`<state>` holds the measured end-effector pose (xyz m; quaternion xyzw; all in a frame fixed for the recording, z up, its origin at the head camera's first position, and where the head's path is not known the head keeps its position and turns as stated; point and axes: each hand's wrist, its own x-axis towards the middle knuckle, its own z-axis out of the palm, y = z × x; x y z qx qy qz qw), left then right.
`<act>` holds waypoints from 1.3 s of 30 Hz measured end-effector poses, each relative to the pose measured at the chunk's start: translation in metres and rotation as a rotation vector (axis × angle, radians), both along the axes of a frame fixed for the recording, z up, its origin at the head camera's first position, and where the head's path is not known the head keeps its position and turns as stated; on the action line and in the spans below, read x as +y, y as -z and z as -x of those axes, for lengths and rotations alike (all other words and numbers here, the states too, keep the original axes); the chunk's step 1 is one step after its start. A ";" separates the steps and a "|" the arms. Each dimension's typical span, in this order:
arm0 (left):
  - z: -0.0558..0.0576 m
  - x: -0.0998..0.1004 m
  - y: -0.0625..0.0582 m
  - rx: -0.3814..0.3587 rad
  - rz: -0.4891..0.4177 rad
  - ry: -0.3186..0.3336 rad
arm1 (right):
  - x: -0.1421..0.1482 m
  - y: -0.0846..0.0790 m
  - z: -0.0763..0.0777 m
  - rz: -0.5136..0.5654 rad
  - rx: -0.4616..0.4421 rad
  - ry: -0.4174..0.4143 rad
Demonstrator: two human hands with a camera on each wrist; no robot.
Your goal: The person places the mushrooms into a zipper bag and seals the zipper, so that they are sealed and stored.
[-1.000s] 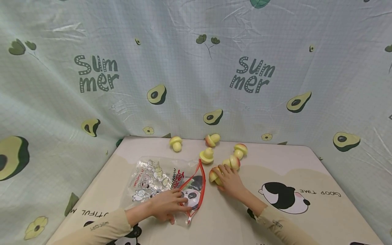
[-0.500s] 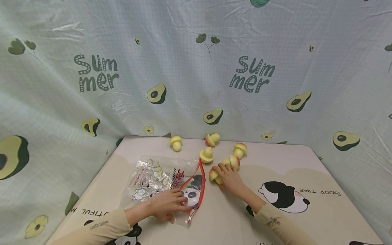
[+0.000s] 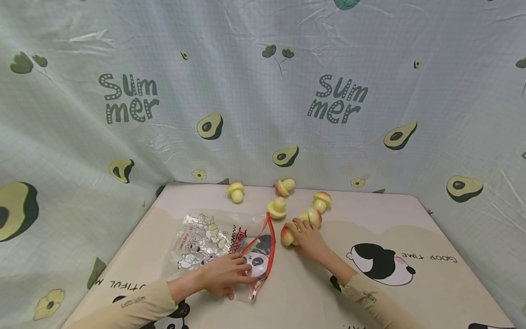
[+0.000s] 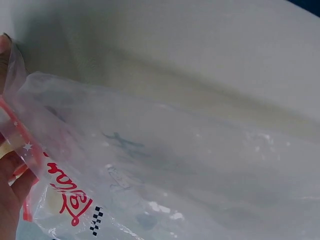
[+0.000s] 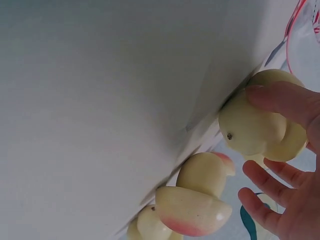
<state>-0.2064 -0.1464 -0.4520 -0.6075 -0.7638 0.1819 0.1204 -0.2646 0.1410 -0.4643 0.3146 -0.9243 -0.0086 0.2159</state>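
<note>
My left hand lies over the near part of a clear zip bag with cartoon prints. Its fingers and thumb hold the bag by its red-edged mouth, which gapes toward the right. To the right of that mouth, my right hand grips a yellow, red-tinged mushroom-shaped piece. In the right wrist view the thumb presses on this piece, while other fingers spread away from it. Just beyond this hand lies another mushroom-shaped piece.
More mushroom-shaped pieces lie toward the back: one by the bag's far corner, one to the right, one near the curtain and one at back left. A printed cloth covers the table; an avocado-patterned curtain hangs behind.
The mushroom-shaped piece in my right hand has turned slightly, its reddish cap now showing more. My left hand and the bag have stayed where they were.
</note>
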 end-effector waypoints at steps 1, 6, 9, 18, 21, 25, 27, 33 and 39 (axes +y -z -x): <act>0.000 0.000 0.000 -0.001 0.001 -0.001 | 0.000 0.000 0.000 -0.004 -0.003 -0.001; -0.002 -0.001 0.001 -0.004 0.008 -0.010 | 0.000 0.000 -0.002 0.004 -0.056 -0.010; -0.003 -0.001 0.000 -0.010 0.009 -0.016 | 0.000 0.000 -0.002 0.015 -0.081 -0.013; -0.002 -0.002 0.001 0.015 0.013 -0.016 | 0.001 0.001 0.000 0.019 -0.089 -0.034; -0.002 -0.002 0.001 0.010 0.013 -0.022 | 0.002 0.001 0.001 0.022 -0.096 -0.033; -0.002 -0.003 0.001 0.009 0.014 -0.029 | 0.002 0.000 0.001 0.035 -0.110 -0.041; -0.002 -0.003 0.001 0.012 0.014 -0.028 | 0.003 -0.001 0.000 0.042 -0.115 -0.048; -0.002 -0.003 0.001 0.009 0.014 -0.027 | 0.004 -0.002 -0.003 0.072 -0.109 -0.072; -0.001 -0.003 0.000 0.007 0.007 -0.024 | 0.004 -0.003 -0.008 0.078 -0.114 -0.102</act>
